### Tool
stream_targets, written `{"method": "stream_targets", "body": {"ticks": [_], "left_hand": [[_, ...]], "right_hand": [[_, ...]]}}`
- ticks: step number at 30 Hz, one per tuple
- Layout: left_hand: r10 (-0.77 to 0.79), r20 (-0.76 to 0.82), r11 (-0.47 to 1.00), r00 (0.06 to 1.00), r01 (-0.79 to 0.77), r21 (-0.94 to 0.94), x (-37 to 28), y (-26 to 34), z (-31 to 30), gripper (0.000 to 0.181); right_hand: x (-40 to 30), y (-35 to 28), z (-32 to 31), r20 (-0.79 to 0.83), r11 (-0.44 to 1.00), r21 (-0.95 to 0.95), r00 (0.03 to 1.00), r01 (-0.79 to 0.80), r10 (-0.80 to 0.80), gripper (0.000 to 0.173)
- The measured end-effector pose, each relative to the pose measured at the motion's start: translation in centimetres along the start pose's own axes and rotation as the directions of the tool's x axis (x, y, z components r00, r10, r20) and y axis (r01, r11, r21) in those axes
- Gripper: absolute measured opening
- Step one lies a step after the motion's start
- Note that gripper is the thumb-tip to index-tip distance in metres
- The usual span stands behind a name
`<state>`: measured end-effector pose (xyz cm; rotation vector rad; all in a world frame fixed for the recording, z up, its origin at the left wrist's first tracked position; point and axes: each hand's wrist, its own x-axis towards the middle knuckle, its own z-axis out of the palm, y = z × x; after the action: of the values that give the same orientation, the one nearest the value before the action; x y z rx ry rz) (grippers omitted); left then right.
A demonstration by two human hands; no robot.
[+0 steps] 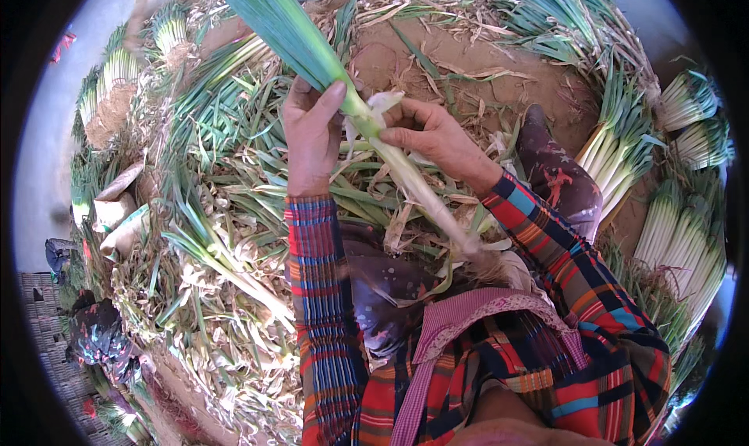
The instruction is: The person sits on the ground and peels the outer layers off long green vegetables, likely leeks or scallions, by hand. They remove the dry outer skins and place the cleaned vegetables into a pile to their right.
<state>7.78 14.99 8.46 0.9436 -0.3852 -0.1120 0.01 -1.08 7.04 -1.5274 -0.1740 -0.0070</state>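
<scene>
A large green onion point(422, 188) slants across the middle of the view, its green leaves at the upper left and its roots near my lap. My left hand point(314, 127) wraps around it just below the leaves, thumb on top. Lower on the stalk, my right hand point(432, 139) pinches at its side with thumb and fingertips. A pale piece of loose outer skin point(384, 102) curls off the stalk beside my right fingers. Under my hands lies a heap of stripped green leaves point(257, 179). The root end looks blurred.
Loose green onions point(234, 270) rest on the litter at left. More whole stalks point(617, 144) lie at right, near my leg. Bundled green onions point(681, 241) stand along the right edge, and other bundles point(120, 74) at the upper left. Bare soil point(497, 80) shows ahead.
</scene>
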Motion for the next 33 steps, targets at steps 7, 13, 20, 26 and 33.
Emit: {"method": "stream_targets", "body": {"ticks": [7, 13, 20, 26, 33], "left_hand": [[0.120, -0.342, 0.992, 0.932, -0.126, 0.004, 0.2, 1.1, -1.9, 0.024], [0.087, -0.344, 0.987, 0.935, -0.129, -0.099, 0.4, 4.1, -5.5, 0.048], [0.033, -0.216, 0.923, 0.976, -0.113, -0.368, 1.6, 3.2, -11.0, 0.047], [0.059, 0.016, 0.642, 0.998, -0.026, -0.766, 2.0, 2.2, -9.9, 0.052], [0.086, -0.504, 0.994, 0.859, -0.112, -0.021, -0.2, 0.1, -4.0, 0.060]], "right_hand": [[-6.4, -0.8, 1.2, 0.030, 0.892, -0.345, 0.953, 0.292, -0.300, 0.018], [-17.9, 1.8, -3.7, 0.120, 0.858, -0.499, 0.990, 0.124, -0.073, 0.012], [-23.7, 4.8, -8.7, -0.120, 0.845, -0.102, 0.849, -0.526, 0.514, 0.018], [-11.1, 0.0, -1.8, 0.311, 0.984, -0.001, 0.935, -0.177, 0.169, 0.060], [-10.6, 2.4, 1.4, 0.125, 0.925, -0.283, 0.946, -0.254, 0.298, 0.048]]}}
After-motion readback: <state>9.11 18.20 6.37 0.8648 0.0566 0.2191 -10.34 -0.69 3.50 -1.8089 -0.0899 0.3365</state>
